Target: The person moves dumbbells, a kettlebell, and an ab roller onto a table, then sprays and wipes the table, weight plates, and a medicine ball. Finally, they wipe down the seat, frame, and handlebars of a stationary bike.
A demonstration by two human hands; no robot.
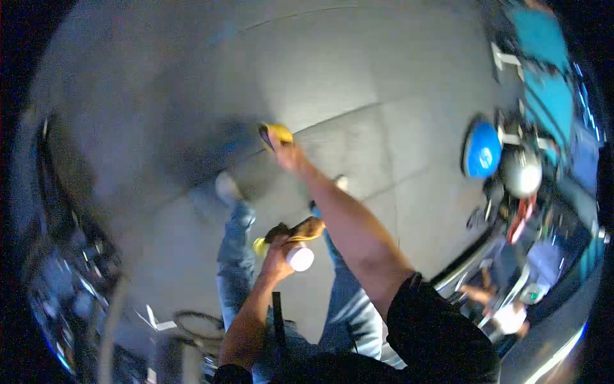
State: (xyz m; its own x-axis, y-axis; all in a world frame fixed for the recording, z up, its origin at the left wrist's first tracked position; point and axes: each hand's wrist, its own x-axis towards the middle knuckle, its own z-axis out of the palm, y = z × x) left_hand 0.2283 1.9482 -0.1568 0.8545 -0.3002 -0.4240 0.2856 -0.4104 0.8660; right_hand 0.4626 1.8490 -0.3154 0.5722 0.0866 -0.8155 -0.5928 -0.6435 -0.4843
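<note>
My right hand (286,153) is stretched out over the grey floor, closed on a yellow item (279,133) with a dark edge; motion blur hides what it is. Closer to my body, my left hand (275,261) grips a brown and orange item (306,230), perhaps a glove or cloth. A round white object (300,258), like a lid or cup, is held against its fingers. Something yellow-green (260,246) shows beside that hand's left side.
Below are my legs in jeans (234,272). At the right stand a blue half-ball (483,150), a silvery ball (521,171) and teal padded benches (549,105). A person (510,317) is at lower right. Dark blurred equipment lines the left.
</note>
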